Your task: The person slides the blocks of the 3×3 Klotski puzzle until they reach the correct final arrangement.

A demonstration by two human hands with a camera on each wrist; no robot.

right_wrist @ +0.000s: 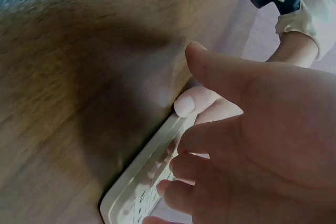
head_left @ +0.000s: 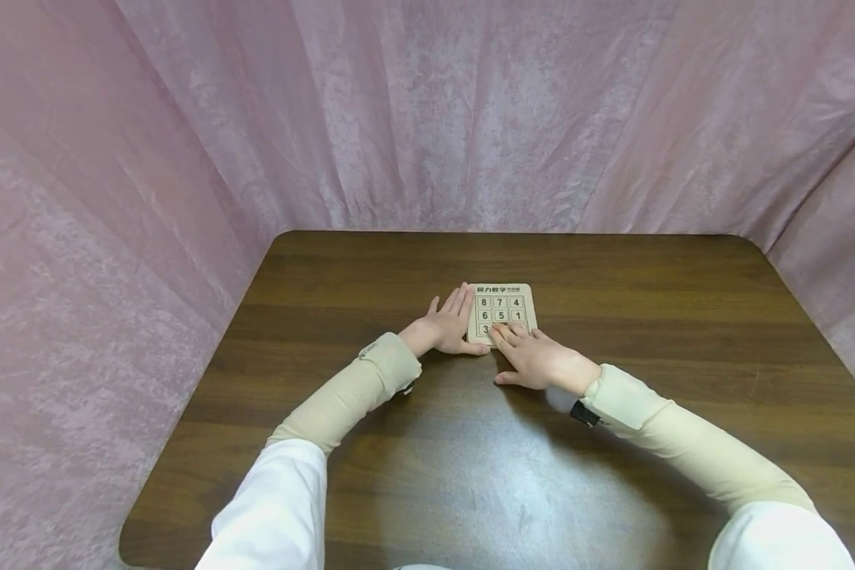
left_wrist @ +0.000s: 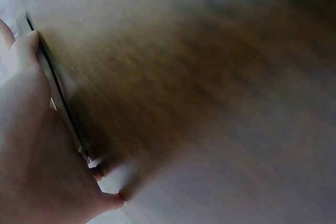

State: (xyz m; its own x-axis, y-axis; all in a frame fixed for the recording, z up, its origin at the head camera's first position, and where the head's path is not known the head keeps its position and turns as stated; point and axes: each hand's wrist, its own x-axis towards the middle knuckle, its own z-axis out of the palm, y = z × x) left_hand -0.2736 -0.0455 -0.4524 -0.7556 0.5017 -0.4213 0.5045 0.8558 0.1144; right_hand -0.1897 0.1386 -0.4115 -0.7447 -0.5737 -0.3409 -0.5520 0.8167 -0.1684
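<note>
A cream sliding number puzzle [head_left: 501,290] lies flat on the brown table. Its top row reads 8 7 4 and its middle row 6 5 1. A 3 shows at bottom left, while fingers cover most of the rest of that row. My left hand [head_left: 451,324] rests along the puzzle's left side, fingers straight and thumb at the near edge. From the near right, my right hand [head_left: 541,360] reaches over the puzzle, its extended fingertips touching the bottom row. In the right wrist view the puzzle's rim [right_wrist: 139,163] shows beneath the fingers.
The wooden table [head_left: 648,317] has rounded corners and a bright reflection near its front. Pink curtains [head_left: 427,119] hang behind it and at both sides. Each wrist wears a cream band with a small dark device [head_left: 586,413].
</note>
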